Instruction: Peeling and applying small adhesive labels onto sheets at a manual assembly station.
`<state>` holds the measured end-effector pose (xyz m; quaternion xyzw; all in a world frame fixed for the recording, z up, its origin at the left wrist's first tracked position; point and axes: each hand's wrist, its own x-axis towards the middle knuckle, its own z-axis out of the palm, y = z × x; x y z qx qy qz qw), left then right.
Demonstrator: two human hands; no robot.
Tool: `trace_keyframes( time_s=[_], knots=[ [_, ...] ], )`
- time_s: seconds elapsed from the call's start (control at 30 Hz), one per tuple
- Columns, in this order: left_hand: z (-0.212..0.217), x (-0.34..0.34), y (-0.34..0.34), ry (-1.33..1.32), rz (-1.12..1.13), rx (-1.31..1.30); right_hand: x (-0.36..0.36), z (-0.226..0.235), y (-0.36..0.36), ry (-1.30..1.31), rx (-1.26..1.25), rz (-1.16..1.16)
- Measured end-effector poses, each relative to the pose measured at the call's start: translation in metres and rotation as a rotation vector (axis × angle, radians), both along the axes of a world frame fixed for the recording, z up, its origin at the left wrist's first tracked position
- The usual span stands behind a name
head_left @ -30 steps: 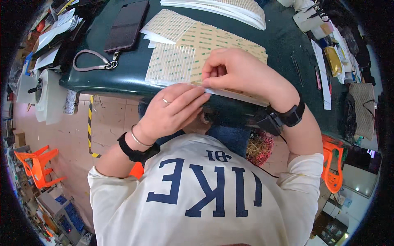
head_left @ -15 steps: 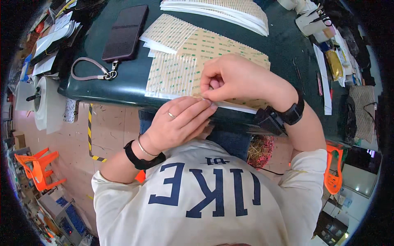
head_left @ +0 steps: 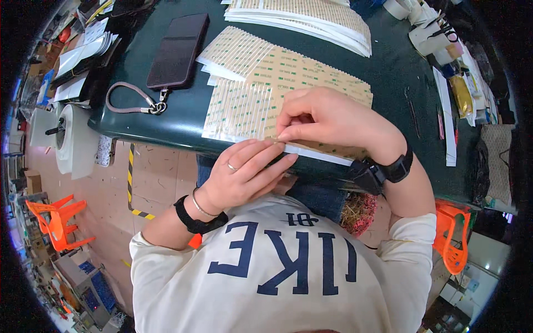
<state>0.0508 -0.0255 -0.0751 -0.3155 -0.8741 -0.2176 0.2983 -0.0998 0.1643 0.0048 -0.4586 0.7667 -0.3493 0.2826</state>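
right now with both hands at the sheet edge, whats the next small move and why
Probably a slow peel upward with the right hand, since its fingertips pinch the near edge of the adhesive sheet while the left hand braces that edge at the rim of the green table.

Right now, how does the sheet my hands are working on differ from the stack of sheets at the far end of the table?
The near sheet lies under both hands at the table's front edge, the right hand pinching its edge and the left hand beside it; the far stack lies untouched. The near sheet tops a loose, fanned pile, while the far stack is thicker and neater. Both are pale sheets with fine printed rows, lying flat on the dark green table.
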Motion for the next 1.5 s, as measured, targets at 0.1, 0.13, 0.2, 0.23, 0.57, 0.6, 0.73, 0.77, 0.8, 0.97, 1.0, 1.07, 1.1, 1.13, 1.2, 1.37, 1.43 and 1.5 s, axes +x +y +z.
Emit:
trace_keyframes(
  time_s=[0.1, 0.13, 0.2, 0.23, 0.57, 0.6, 0.73, 0.77, 0.8, 0.97, 1.0, 1.07, 1.1, 1.13, 1.2, 1.37, 1.43, 1.5],
  knots=[
    [-0.001, 0.001, 0.001, -0.001, 0.017, 0.007, 0.004, 0.002, 0.0, -0.004, 0.0, -0.013],
    [0.0, 0.003, 0.001, -0.001, 0.017, 0.007, 0.005, 0.002, -0.001, -0.007, 0.024, -0.036],
    [0.002, 0.006, 0.002, -0.046, 0.031, 0.023, 0.006, 0.003, -0.002, -0.009, 0.05, -0.05],
    [0.002, 0.007, 0.002, -0.086, 0.038, 0.013, 0.006, 0.004, -0.003, -0.006, 0.062, -0.064],
    [0.002, 0.003, 0.001, -0.06, 0.016, 0.029, 0.009, 0.003, -0.001, 0.003, 0.045, -0.067],
    [0.003, 0.004, 0.0, -0.062, 0.016, 0.024, 0.011, 0.001, -0.002, 0.073, -0.009, -0.075],
    [0.005, 0.005, 0.0, -0.085, 0.014, 0.024, 0.013, -0.006, -0.002, 0.21, -0.116, -0.104],
    [0.006, 0.005, 0.0, -0.107, 0.013, 0.008, 0.011, -0.006, -0.001, 0.213, -0.115, -0.115],
    [0.006, 0.005, 0.0, -0.088, 0.017, 0.024, 0.01, -0.006, -0.001, 0.214, -0.061, -0.156],
    [0.006, 0.006, -0.004, -0.086, -0.005, -0.013, 0.006, -0.001, 0.003, 0.028, -0.112, -0.051],
    [0.005, 0.005, -0.004, -0.073, -0.01, -0.024, 0.006, 0.0, 0.003, 0.072, -0.127, -0.024],
    [0.002, 0.005, -0.005, -0.061, -0.016, -0.033, 0.008, 0.002, 0.003, 0.145, -0.095, -0.005],
    [0.001, 0.004, -0.005, -0.058, -0.027, -0.034, 0.01, 0.002, 0.002, 0.16, -0.154, 0.029],
    [0.0, 0.003, -0.006, -0.054, -0.04, -0.035, 0.013, 0.002, 0.002, 0.144, -0.136, -0.004],
    [-0.001, 0.002, -0.007, -0.051, -0.053, -0.035, 0.017, 0.002, 0.0, 0.112, -0.122, -0.072],
    [-0.001, 0.002, -0.006, -0.024, -0.046, -0.002, 0.021, -0.006, -0.006, 0.146, -0.147, -0.101],
    [-0.001, 0.003, -0.004, -0.044, -0.023, 0.02, 0.022, -0.01, -0.007, 0.235, -0.141, -0.111],
    [0.0, 0.003, -0.003, -0.049, -0.022, 0.023, 0.022, -0.013, -0.007, 0.279, -0.137, -0.117]
  ],
)
